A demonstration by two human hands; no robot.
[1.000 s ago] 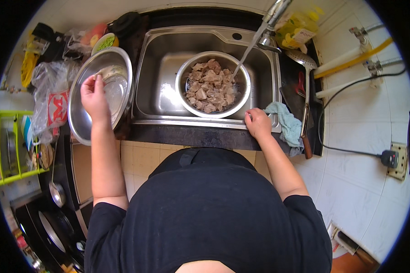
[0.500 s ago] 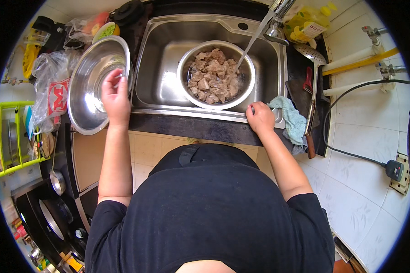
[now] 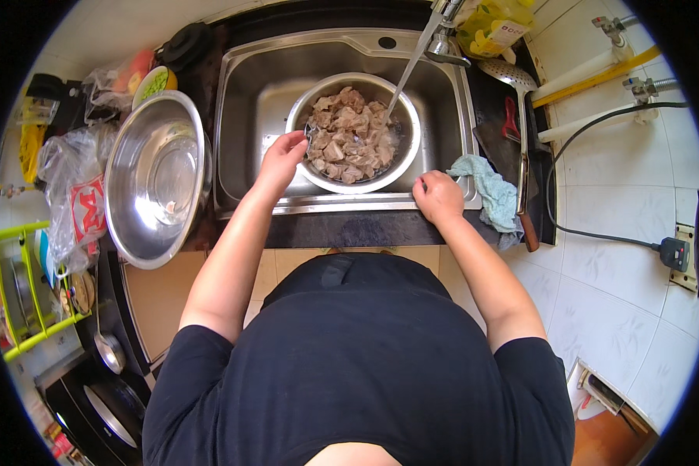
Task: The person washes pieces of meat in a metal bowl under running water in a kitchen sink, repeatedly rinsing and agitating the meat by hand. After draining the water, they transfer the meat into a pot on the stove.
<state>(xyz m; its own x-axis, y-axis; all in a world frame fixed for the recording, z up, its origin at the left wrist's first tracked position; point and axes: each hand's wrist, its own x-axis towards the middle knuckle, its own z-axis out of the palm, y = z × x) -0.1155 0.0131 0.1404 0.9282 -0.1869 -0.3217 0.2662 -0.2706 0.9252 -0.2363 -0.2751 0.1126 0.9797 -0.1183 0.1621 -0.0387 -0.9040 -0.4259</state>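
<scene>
A steel bowl [image 3: 413,159] stands in the sink [image 3: 245,144], filled with chunks of pale brown meat [image 3: 349,136] in water. From the tap [image 3: 445,48] a stream of water runs into it. My left hand [image 3: 281,165] is open beside the bowl's left rim, fingers stretched towards the meat and holding nothing. On the sink's front right edge rests my right hand [image 3: 440,196], its fingers curled in. Whatever is inside them, if anything, is hidden. Close by it lies a light blue cloth [image 3: 489,190].
A larger steel basin [image 3: 124,190] leans left of the sink, by a plastic bag [image 3: 70,163] and a bowl of chopped greens [image 3: 154,83]. On the right are a skimmer [image 3: 523,147], a red-handled tool [image 3: 510,120], a yellow bottle [image 3: 493,27] and a black plug with cable [image 3: 673,252].
My left hand has moved right, from in front of the large basin to the bowl in the sink. My right hand stays on the sink's edge. The whole view has shifted slightly.
</scene>
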